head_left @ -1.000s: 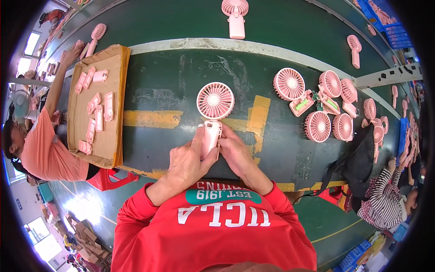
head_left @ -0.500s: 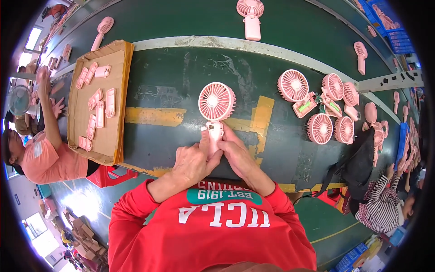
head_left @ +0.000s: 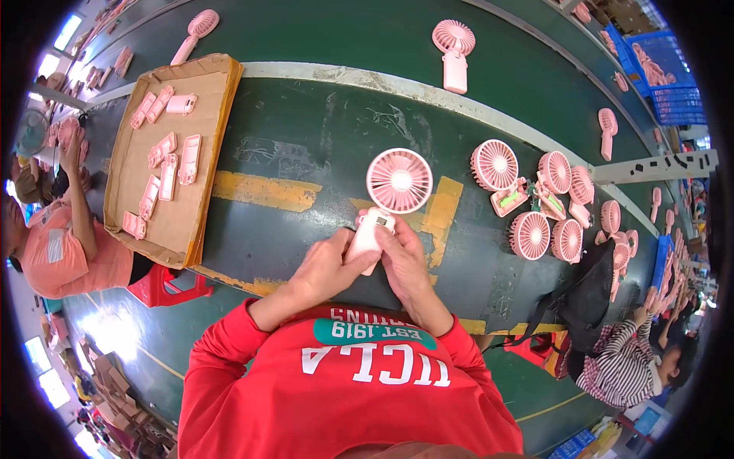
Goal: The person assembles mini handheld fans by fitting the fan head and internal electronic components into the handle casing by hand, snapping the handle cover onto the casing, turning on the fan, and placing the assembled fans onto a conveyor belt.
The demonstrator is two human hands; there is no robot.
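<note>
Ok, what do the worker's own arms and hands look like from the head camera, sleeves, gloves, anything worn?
Both arms wear long red sleeves, part of a red sweatshirt with white block lettering and a teal band across the chest. The left sleeve and right sleeve end at the forearm, pushed up a little. The left hand and right hand are bare: no gloves, and no rings or watch that I can make out.

I see a dark green table (head_left: 306, 153) with worn yellow tape marks, carrying a shallow cardboard tray (head_left: 172, 222) of pink handle shells at my left and a cluster of pink handheld fans (head_left: 535, 199) lying at my right.
</note>
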